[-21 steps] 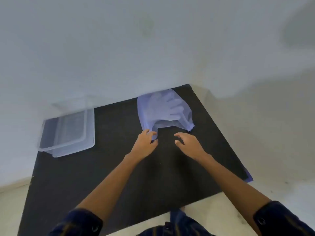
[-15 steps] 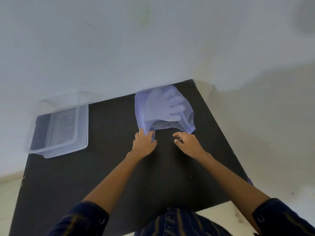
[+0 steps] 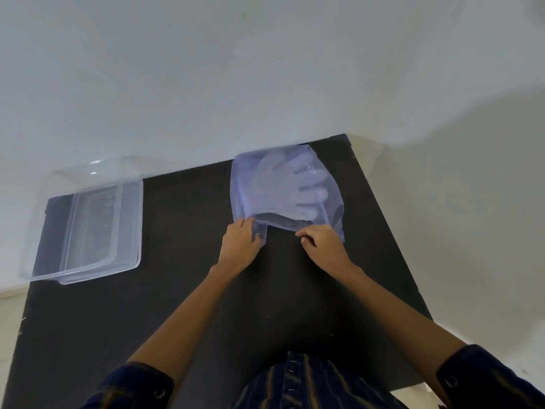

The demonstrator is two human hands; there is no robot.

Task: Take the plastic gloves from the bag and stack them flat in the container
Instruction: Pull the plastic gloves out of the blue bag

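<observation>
A translucent bluish plastic bag (image 3: 244,184) lies at the far middle of the black table (image 3: 182,290). Clear plastic gloves (image 3: 292,187) show through it, fingers pointing right. My left hand (image 3: 239,246) pinches the bag's near left corner flap. My right hand (image 3: 323,243) pinches the near edge of the bag's mouth on the right, fingers curled on the plastic. A clear rectangular container (image 3: 88,225) stands at the far left of the table, apart from both hands, with nothing visible inside.
A pale wall runs right behind the table's far edge. The table's right edge slants close beside the bag. Light floor shows at the left and right of the table. My striped dark shirt fills the bottom of the view.
Both hands have moved forward onto the bag's near edge and closed on it. The bag's mouth is lifted slightly.
</observation>
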